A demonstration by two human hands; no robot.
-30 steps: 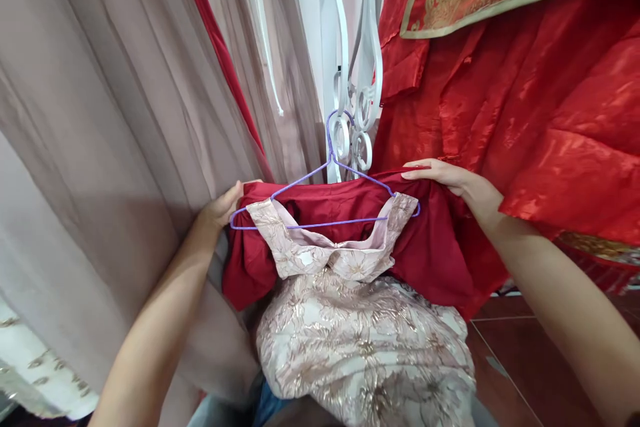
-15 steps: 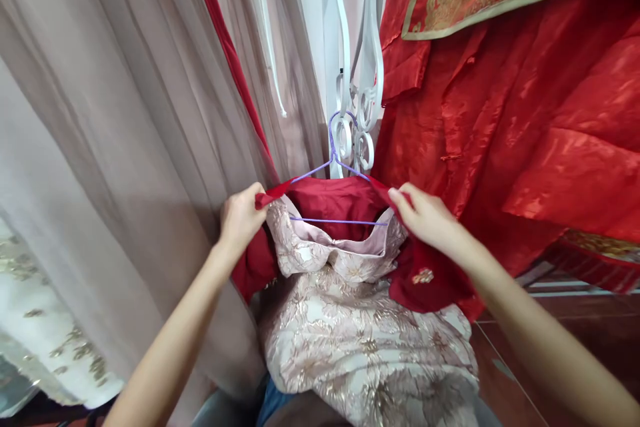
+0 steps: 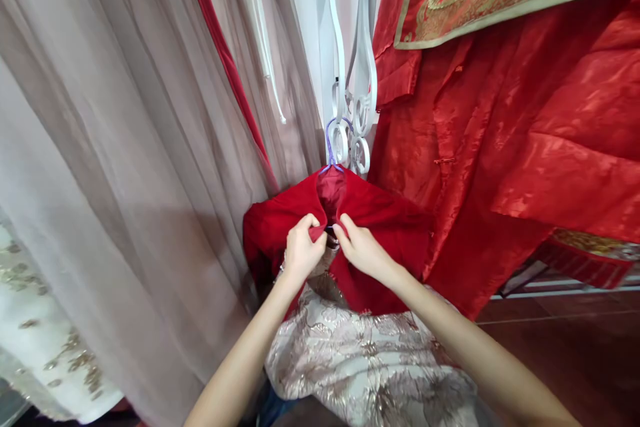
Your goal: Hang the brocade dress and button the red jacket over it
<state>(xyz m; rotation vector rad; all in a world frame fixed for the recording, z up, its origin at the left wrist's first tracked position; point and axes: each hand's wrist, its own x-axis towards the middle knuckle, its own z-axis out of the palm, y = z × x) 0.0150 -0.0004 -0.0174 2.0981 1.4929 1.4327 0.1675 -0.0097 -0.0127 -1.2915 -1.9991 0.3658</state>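
Note:
A short red jacket (image 3: 390,217) hangs on a purple hanger (image 3: 329,140), over a pale pink dress (image 3: 370,353) with a shiny floral pattern. My left hand (image 3: 303,247) is closed on the jacket's left front edge. Its right front edge is pinched by my right hand (image 3: 361,247). The two edges are close together below the neckline, with a narrow gap between them. Through this gap a bit of the dress's top shows; most of its bodice is hidden under the jacket.
The hanger hooks onto a white scrolled metal stand (image 3: 365,113). Greyish-pink sheer curtains (image 3: 150,147) hang on the left, a white gown with gold decoration (image 3: 45,340) beside them. Large red garments (image 3: 500,113) with gold embroidery hang on the right.
Both hands have moved inward from the shoulders, drawing the jacket's front edges together. The jacket now covers the dress's bodice and most of the hanger.

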